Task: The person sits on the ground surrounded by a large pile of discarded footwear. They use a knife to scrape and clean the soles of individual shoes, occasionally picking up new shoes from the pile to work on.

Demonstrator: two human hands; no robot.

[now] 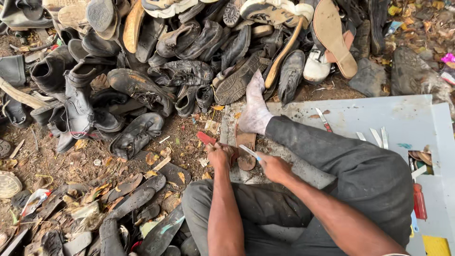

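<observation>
- Evidently, a brown shoe sole (246,150) was being trimmed: it was pinned on the grey board (379,114) under the bare foot (255,110).
- The sole's edge was gripped by the closed fingers of the left hand (219,154).
- A pale-handled blade (248,151) was held by the right hand (274,167), fingers wrapped shut around it.
- A steady cut along the sole's rim was judged to be called for next, kept clear of the left hand.
- A crumpled white-and-red wrapper (34,201) was seen on the ground at lower left; a yellow square packet (435,245) lay at the board's corner.
</observation>
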